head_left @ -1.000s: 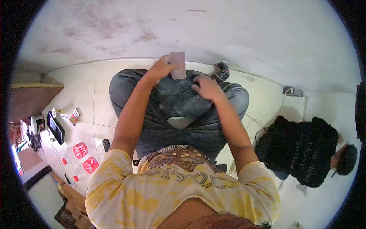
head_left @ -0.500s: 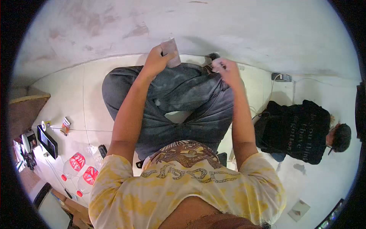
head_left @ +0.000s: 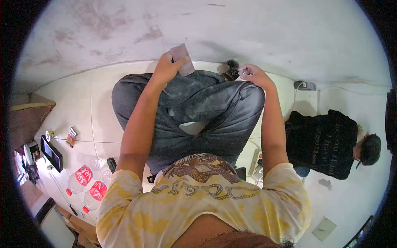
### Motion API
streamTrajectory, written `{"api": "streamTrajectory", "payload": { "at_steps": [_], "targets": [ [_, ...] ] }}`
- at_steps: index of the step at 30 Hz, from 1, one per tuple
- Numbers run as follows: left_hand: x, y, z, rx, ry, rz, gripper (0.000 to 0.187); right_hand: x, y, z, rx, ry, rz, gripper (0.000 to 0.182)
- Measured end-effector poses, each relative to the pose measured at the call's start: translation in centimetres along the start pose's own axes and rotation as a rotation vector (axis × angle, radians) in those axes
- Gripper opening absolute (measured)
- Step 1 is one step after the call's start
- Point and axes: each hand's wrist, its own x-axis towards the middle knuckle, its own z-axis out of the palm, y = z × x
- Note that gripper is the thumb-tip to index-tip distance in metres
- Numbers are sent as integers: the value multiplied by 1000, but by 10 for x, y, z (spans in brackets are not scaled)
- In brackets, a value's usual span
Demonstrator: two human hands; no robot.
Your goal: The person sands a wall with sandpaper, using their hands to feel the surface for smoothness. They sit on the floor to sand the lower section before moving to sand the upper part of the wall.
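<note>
While hand [head_left: 166, 69] grips one pad [head_left: 180, 53], two bottles [head_left: 97, 191]

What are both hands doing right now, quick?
Left hand: closed, holding the flat pad.
Right hand: fingers curled; cannot tell whether it holds anything.

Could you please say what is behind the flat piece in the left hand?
Wall, floor and trousers show around the flat piece; fingertips of the left hand behind it are covered.
</note>
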Motion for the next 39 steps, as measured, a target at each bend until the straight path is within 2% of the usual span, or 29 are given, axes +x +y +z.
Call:
{"api": "streamTrajectory", "payload": {
  "at_steps": [3,7,13,16,19,22,23,26,27,30,33,36,37,39],
  "targets": [
    [2,3,0,-4,17,40,35,-6,0,3,92,-71,-118,47],
    [5,9,-1,-64,23,17,38,-6,-3,13,-55,-32,-215,59],
    [1,34,3,-118,-4,86,43,-8,-6,12,-198,-52,-316,59],
    [8,31,10,-191,24,46,42,-1,6,9,36,-115,-218,56],
    [22,3,7,-287,35,-29,40,-4,15,1,50,-16,-77,49],
    [18,-14,2,-467,89,-100,37,-7,38,-25,84,-47,104,44],
    [20,-16,0,-474,123,-93,36,-8,49,-30,63,24,60,36],
    [22,-2,6,-563,165,-59,31,-17,81,-49,-111,103,165,27],
    [19,1,11,-604,170,-57,30,-19,77,-49,-200,131,136,18],
    [19,-8,17,-787,154,-196,28,-13,57,-38,-215,159,204,22],
    [31,-38,5,-808,-31,-200,26,8,43,-11,-138,-16,1,29],
    [26,-23,9,-825,135,-194,24,35,28,2,-423,-189,134,36],
    [23,-17,10,-795,183,-157,24,40,30,5,-494,-175,133,37],
    [16,-4,11,-736,274,-87,24,48,41,3,-465,-175,167,35]
  ]
}}
